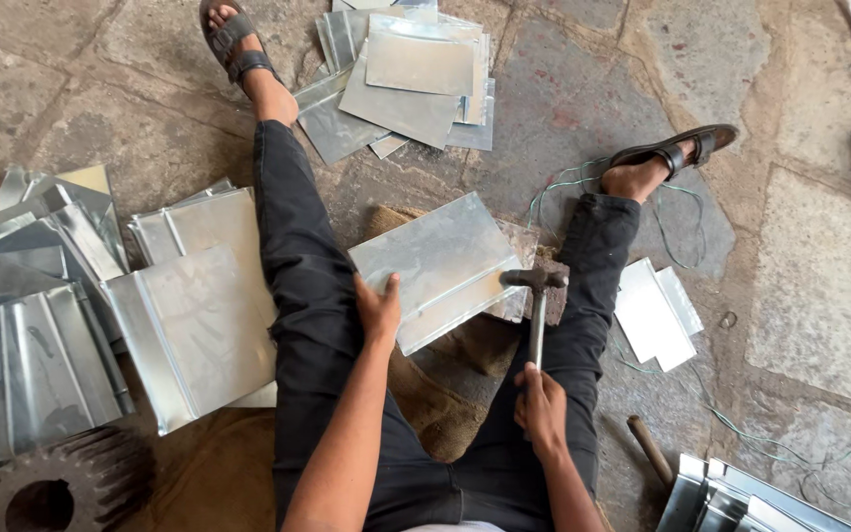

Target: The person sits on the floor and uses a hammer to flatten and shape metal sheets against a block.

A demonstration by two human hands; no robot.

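Note:
I sit on a stone floor with my legs spread. My left hand (378, 310) presses on the near left edge of a flat metal sheet (435, 261) lying between my legs on a block. My right hand (541, 404) grips the handle of a hammer (536, 296). The hammer's head rests at the sheet's right edge, over the block (554, 296).
Stacks of folded metal sheets lie at the left (189, 325) and far left (22, 325). More sheets are piled ahead by my left foot (406, 79). Two small sheets (654, 313) lie beside my right leg. Green wire (682, 246) trails on the floor. Burlap (440, 409) lies under me.

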